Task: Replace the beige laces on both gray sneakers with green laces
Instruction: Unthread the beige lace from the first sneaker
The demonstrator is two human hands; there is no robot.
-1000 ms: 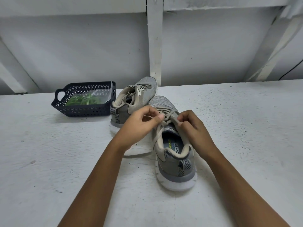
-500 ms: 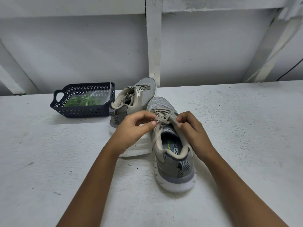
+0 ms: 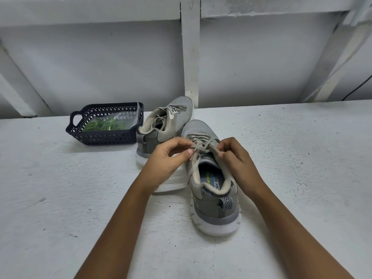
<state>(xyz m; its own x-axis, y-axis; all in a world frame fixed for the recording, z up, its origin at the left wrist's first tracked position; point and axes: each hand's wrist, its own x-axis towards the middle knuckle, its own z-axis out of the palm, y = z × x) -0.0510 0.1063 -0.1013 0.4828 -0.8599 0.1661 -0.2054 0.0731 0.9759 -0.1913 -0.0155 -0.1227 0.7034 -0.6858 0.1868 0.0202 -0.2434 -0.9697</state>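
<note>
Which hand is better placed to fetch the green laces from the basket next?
Probably the left hand: the basket with the green laces lies to its side, while the right hand would have to reach across the near sneaker. Both hands first must let go of the beige lace.

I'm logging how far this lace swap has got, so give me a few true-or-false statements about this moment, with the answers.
1. The left hand and the right hand each pinch the beige lace of the nearer gray mesh sneaker. True.
2. The green laces are threaded through the farther gray sneaker. False: that sneaker has beige laces, and the green laces lie in a clear bag inside the dark blue perforated plastic basket.
3. The basket stands to the left of the farther sneaker. True.
4. The nearer sneaker lies tipped on its side. False: it stands upright on its white sole, heel toward the camera.
</note>
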